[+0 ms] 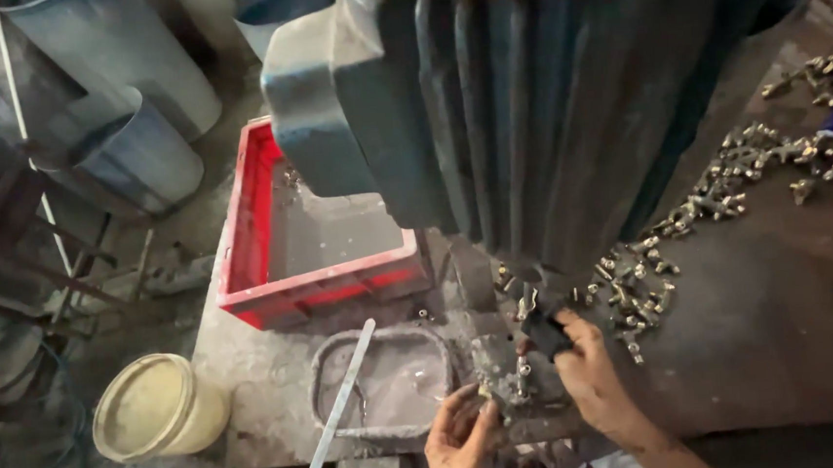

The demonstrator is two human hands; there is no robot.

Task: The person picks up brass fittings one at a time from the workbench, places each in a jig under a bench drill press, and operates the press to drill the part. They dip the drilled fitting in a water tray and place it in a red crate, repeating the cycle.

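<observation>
A big dark ribbed motor housing [544,98] of a bench machine fills the upper middle. Below it, my left hand [462,436] pinches a small brass fitting [521,378] at the machine's fixture [504,365]. My right hand [592,373] grips a dark knob or lever [544,333] just right of the fixture. Several loose brass fittings [635,287] lie in a trail on the dark worktable [766,337], running up to the right.
A red plastic crate [258,274] stands to the left behind a grey oval tray [387,378] with a flat metal strip [343,395] across it. On the floor at left sit a cream bucket [155,407] and grey metal cylinders [123,88].
</observation>
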